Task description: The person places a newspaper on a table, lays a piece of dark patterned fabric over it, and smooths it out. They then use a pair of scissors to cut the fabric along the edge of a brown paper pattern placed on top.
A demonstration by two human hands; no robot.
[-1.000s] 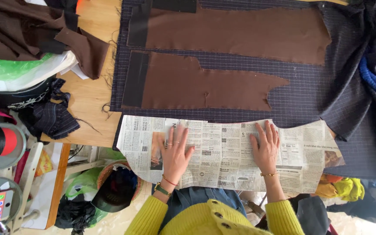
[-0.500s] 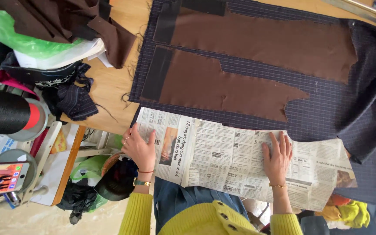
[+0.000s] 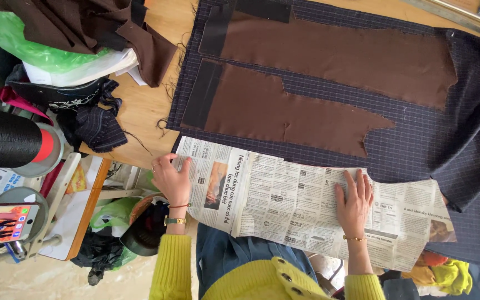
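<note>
A sheet of newspaper lies along the near edge of the table, over dark checked fabric. My left hand grips the paper's left edge, fingers curled over it. My right hand rests flat on the paper right of its middle, fingers apart. Beyond the paper, two brown cut fabric pieces lie on the checked cloth: a lower stepped one and an upper long one.
A pile of brown cloth and a green plastic bag sits at the far left. A big black thread cone and a phone are at the left. Dark scraps lie on the wooden tabletop.
My left hand slid from the middle of the newspaper to its left edge and took hold of it. My right hand stayed pressed on the paper. The view shifted left.
</note>
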